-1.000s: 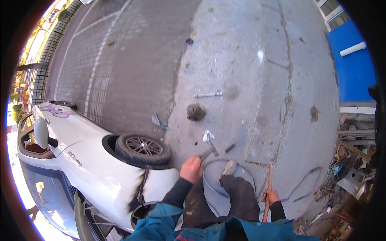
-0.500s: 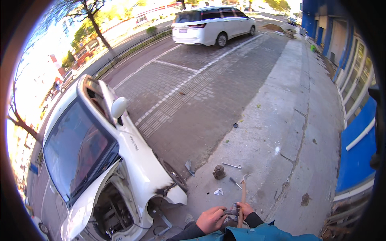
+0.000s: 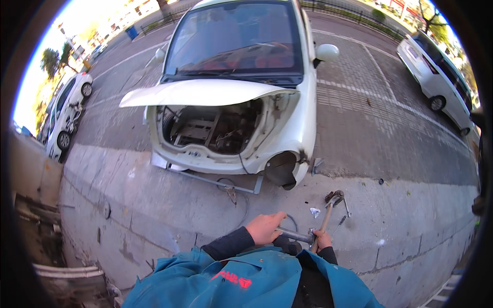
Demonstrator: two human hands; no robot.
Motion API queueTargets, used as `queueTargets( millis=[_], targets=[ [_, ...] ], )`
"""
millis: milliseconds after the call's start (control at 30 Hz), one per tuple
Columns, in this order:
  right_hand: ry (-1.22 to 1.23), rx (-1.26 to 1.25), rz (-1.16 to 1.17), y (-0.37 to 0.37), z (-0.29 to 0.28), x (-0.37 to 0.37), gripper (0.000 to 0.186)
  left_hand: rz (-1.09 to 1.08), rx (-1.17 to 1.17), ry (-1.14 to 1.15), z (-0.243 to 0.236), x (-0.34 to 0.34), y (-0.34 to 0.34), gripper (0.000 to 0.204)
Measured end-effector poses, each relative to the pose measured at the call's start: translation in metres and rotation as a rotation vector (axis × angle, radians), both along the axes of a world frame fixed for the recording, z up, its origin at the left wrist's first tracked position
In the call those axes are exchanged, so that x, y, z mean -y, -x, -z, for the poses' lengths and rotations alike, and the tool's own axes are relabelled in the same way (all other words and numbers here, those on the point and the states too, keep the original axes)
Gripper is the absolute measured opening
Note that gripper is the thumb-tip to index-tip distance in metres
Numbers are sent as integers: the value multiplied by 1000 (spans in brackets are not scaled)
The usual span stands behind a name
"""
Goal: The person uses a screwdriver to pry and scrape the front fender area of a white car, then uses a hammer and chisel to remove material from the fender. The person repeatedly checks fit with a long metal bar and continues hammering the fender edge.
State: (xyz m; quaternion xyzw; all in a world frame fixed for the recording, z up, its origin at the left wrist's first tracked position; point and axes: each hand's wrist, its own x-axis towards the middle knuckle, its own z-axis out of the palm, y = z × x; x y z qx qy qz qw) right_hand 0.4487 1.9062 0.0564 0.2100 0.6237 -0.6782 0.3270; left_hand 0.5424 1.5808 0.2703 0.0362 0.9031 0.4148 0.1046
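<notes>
Pale concrete point(image 3: 154, 205) is spread across the near ground, marked by stains and a long seam point(image 3: 377, 258). Farther off it is met by darker brick paving point(image 3: 354, 149), crossed by a white line point(image 3: 359, 94). The middle of the scene is filled by a white car point(image 3: 285, 123) with its hood point(image 3: 205, 92) raised; its front edge is reached over the concrete, with a metal frame point(image 3: 221, 183) seen low beneath it. The far side is bounded by a railing point(image 3: 359, 19), the far left by a second car point(image 3: 64, 113), the far right by a van point(image 3: 436, 72). A broad stretch of paving is left between the first car and the van, and the concrete is continued to the right beyond the tools.

At the near edge, a hammer point(image 3: 297, 234) is held across the body, its handle gripped by the closed fingers of the left hand point(image 3: 263, 229). A wooden handle point(image 3: 325, 219) is wrapped by the curled right hand point(image 3: 322, 240); whether the hammer's head is also touched by it cannot be told. Just beyond, a jack point(image 3: 329, 196), a screwdriver point(image 3: 342, 220) and a white scrap point(image 3: 315, 212) are seen on the concrete.
</notes>
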Motion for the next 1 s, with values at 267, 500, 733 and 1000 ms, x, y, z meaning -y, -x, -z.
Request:
queueTargets(
  millis=[267,500,733,1000],
  targets=[
    [-101,-162,-437,-93,-76,221,14,-23,591,283,72,134,-209,57],
    [-55,-401,-989,-179,-117,413,24,-552,299,-187,97,204,-323,55],
    [23,-483,-1416,-195,-121,549,28,-1024,427,-207,114,262,-400,48],
    [-320,-668,-1544,-152,-77,684,28,-1615,244,-697,136,426,-425,25]
  ],
)
